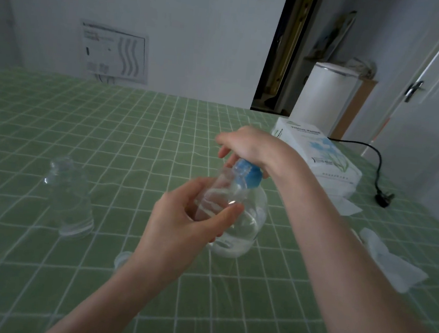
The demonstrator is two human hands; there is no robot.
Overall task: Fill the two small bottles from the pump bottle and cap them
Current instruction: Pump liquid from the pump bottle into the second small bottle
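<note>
The left hand [179,227] grasps a small bottle [218,193], tilting its mouth against the pump bottle [247,223], while the right hand [250,148], fingers curled, presses the blue pump head [250,175] to dispense.

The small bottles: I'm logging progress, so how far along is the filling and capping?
Done: nothing is capped. In hand: the left hand tilts a small bottle at the blue pump, which the right hand presses. Left: the other small bottle stands open on the table; its level is unclear.
</note>
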